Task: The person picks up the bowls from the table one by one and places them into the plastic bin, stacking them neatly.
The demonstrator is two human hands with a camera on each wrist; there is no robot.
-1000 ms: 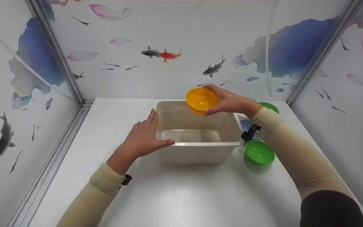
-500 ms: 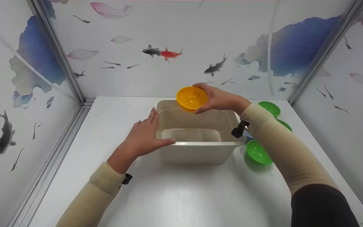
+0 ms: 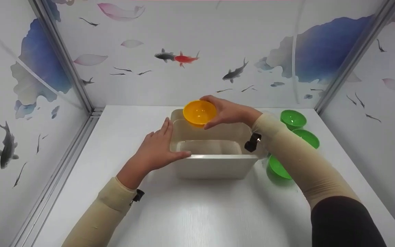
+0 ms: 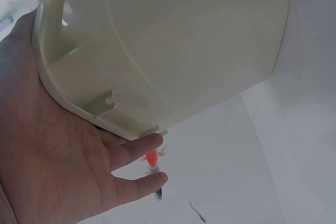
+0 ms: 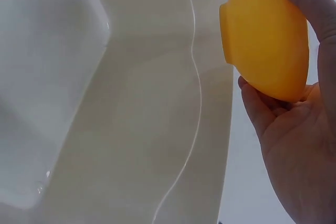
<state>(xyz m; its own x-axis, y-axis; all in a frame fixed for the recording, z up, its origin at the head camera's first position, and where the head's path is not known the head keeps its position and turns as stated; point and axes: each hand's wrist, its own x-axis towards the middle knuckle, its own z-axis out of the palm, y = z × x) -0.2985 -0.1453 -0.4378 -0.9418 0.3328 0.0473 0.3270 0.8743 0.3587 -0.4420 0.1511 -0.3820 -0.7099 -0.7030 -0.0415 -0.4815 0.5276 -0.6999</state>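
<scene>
My right hand [image 3: 230, 111] holds a yellow bowl [image 3: 199, 112] by its right side, thumb at the near edge and fingers at the far edge. The bowl hangs above the back left part of a beige plastic tub [image 3: 214, 167], its hollow facing the head camera. In the right wrist view, the bowl's rounded outside [image 5: 268, 38] shows beside the tub wall [image 5: 142, 108]. My left hand [image 3: 156, 147] rests against the tub's left rim, thumb over the front left corner. Its fingers lie straight along the side in the left wrist view, palm [image 4: 58, 150] touching the corner.
Several green bowls stand right of the tub: one at the back [image 3: 293, 118], one before it [image 3: 307, 137], and one nearer [image 3: 279, 168], partly behind my right forearm. The white table [image 3: 190, 212] is bounded by printed panels [image 3: 190, 31] at the back and sides.
My right hand has carried the yellow bowl leftward over the tub, dipping slightly at the end. The forearm's shift uncovers the back green bowls and hides the blue item. My left hand stays put.
</scene>
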